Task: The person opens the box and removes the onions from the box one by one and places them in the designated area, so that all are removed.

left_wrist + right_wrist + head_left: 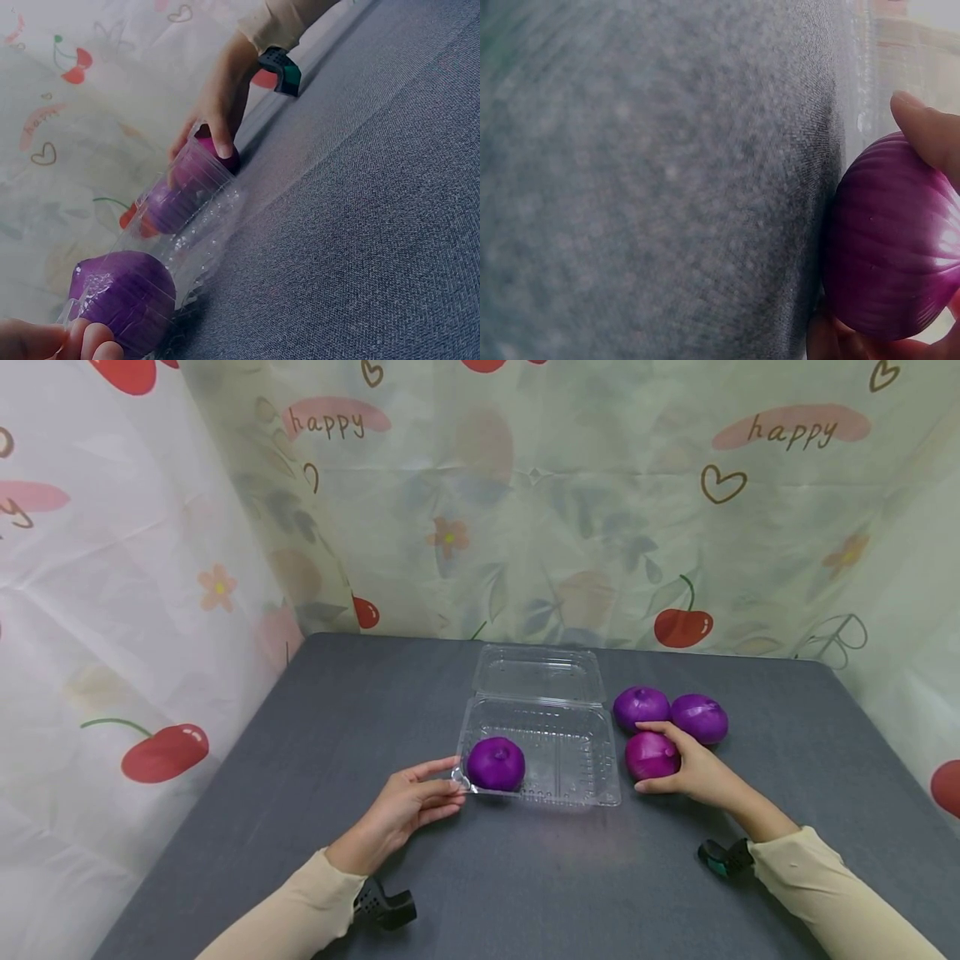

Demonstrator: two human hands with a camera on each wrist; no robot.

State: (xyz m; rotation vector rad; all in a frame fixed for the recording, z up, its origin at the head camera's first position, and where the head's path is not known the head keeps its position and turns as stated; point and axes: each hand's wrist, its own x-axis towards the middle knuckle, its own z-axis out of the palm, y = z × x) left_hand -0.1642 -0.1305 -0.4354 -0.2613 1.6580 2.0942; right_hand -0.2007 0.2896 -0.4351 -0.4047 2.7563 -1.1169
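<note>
In the head view a clear plastic clamshell box (581,756) lies on the table, its lid (538,675) folded back toward the far side. One purple onion (496,765) sits in the box's near left corner. My left hand (405,808) pinches that corner of the rim between thumb and fingers. To the right of the box, my right hand (697,770) grips a reddish-purple onion (649,757), thumb on the near side and fingers on the far side. The right wrist view shows this held onion (889,240) close to the cloth; whether it touches is unclear.
Two more purple onions, one left (642,708) and one right (700,718), lie just beyond the right hand. Grey cloth covers the table (360,710). A printed curtain (525,527) hangs along the back and sides. Each wrist carries a dark camera mount.
</note>
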